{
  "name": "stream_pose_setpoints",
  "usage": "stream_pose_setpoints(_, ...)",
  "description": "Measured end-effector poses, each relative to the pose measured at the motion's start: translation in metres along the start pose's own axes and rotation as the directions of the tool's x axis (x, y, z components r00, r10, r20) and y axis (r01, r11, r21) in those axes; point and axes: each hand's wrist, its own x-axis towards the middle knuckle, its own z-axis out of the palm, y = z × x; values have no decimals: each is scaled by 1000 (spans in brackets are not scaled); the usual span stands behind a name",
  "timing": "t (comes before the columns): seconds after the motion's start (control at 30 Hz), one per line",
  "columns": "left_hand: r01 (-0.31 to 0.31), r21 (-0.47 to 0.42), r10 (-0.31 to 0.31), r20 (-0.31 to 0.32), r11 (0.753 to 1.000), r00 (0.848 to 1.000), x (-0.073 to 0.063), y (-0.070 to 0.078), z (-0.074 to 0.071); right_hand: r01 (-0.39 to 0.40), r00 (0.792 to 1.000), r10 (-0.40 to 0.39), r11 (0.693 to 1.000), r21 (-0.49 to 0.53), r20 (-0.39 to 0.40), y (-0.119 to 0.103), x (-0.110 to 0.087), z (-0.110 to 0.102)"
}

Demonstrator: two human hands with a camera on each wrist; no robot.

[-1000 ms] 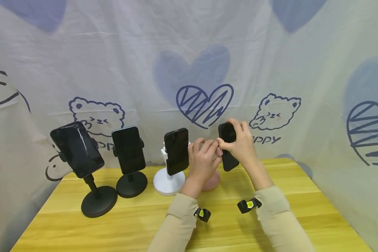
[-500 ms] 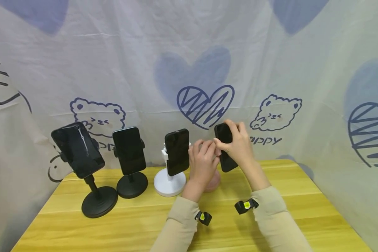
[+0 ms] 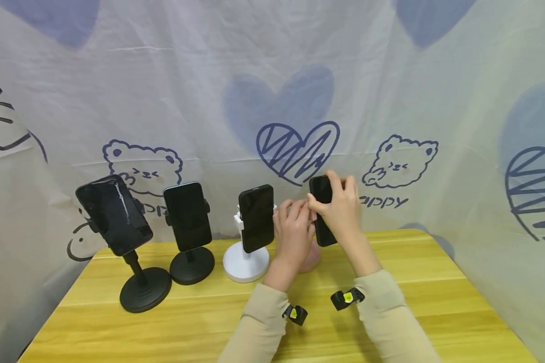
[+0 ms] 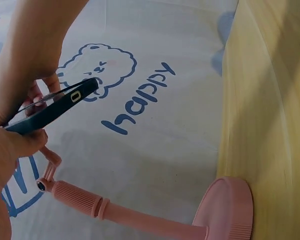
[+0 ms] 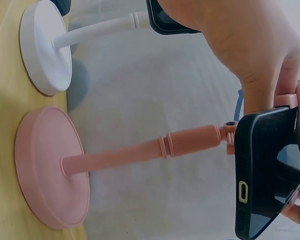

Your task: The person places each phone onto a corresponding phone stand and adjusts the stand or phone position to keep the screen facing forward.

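My right hand [image 3: 345, 206] holds a black smartphone [image 3: 322, 189] along its edges, thumb on the near side and fingers over the far side. Right beside it, my left hand [image 3: 292, 234] grips the clamp at the top of a pink phone stand [image 4: 150, 220]. A bit of the pink clamp [image 5: 286, 100] shows against the phone's edge in the right wrist view. The phone's bottom end, with its charging port, faces the wrist cameras and overlaps the stand's head. From the head view, my left hand hides most of the pink stand, leaving part of its round base.
Left of my hands, a white phone stand [image 3: 245, 269] and two black phone stands [image 3: 192, 272] [image 3: 145, 290] line up, each bearing a dark-screened phone. The wooden table [image 3: 186, 333] runs back to a printed cloth [image 3: 200, 91] with bears and hearts.
My right hand has shifted slightly left with the smartphone, closer to the left hand, and the phone now looks more upright. The left hand keeps its grip at the pink stand's clamp.
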Motion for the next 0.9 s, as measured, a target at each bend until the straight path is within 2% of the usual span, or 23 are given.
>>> stream_pose_setpoints(0.33,-3,120,-3,50,993,999,-1,1,-10,-53,998,54,998,-42,41,-5,2,3)
stream_pose_setpoints(0.6,4,96,-15,119,995,993,-5,-5,-16,-21,998,23,999,-30,57,1,0,7)
stream_pose_setpoints(0.77,-34,92,20,147,995,989,-3,-12,-22,21,998,-21,1000,3,65,8,-1,6)
stream_pose_setpoints(0.9,-63,86,49,146,994,988,0,-19,-30,60,995,-61,998,15,85,13,-2,1)
